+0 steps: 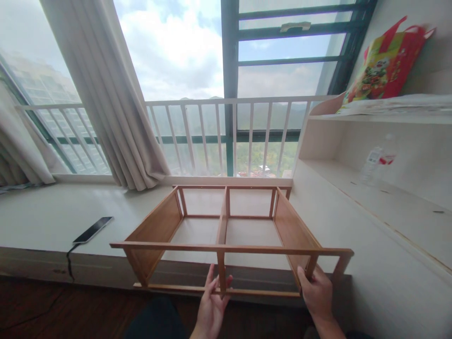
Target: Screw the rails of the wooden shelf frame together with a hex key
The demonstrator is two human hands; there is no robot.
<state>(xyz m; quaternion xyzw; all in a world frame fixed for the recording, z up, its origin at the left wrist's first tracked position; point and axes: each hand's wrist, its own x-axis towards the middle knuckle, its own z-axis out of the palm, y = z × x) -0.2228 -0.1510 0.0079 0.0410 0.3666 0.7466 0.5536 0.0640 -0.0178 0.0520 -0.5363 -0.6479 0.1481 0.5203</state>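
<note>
A brown wooden shelf rack [254, 249] lies on its side across the window ledge, its near part jutting past the ledge's front edge. Two side boards and a middle board divide its open frame. My left hand [211, 306] is closed round the bottom rail where it meets the middle upright, fingers on both sides of the wood. Near the rack's right end, my right hand [318, 292] grips the upright at the right board's near edge, thumb on the inner side. Some of its fingers are hidden behind the wood.
On the white ledge [42, 212] to the left lies a phone [93, 230] with a black cable. A grey curtain [106, 94] and white railing [250, 136] stand behind. At right, a built-in shelf holds a clear bottle [372, 162] and a red-yellow bag [388, 66].
</note>
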